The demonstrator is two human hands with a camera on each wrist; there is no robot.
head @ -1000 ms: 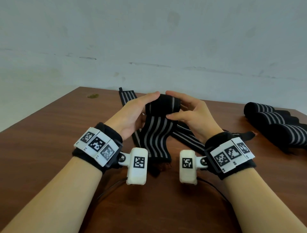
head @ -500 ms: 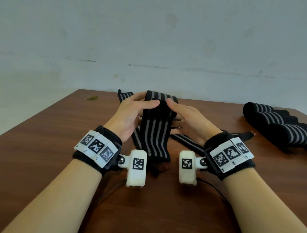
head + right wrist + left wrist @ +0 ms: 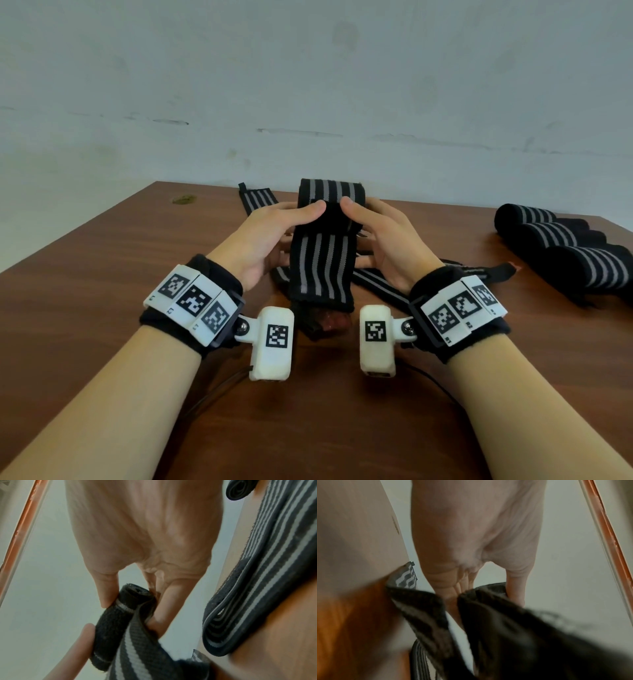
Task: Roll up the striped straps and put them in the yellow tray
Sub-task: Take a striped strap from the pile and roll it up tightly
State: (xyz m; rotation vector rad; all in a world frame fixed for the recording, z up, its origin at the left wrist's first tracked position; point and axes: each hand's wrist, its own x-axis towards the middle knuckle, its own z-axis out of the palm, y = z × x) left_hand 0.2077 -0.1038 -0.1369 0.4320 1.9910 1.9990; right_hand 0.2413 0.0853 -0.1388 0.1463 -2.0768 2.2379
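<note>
A black strap with grey stripes (image 3: 322, 267) is held up over the wooden table (image 3: 102, 274) between both hands. Its upper end is wound into a small roll (image 3: 330, 198); the tail hangs down to the table. My left hand (image 3: 274, 231) grips the roll's left side with the thumb on top. My right hand (image 3: 382, 234) pinches the right end of the roll (image 3: 132, 600) between thumb and fingers. In the left wrist view the strap (image 3: 496, 622) is a dark blur under the thumb. No yellow tray shows in any view.
Three rolled straps (image 3: 561, 240) lie side by side at the table's right edge. One loose strap (image 3: 257, 198) lies flat behind my left hand, another (image 3: 380, 289) under my right wrist, folded over in the right wrist view (image 3: 248, 588). A wall stands behind the table.
Both hands have turned the roll over and lifted it a little. A striped turn of strap now stands above the thumbs, and the hanging tail is slightly shorter.
</note>
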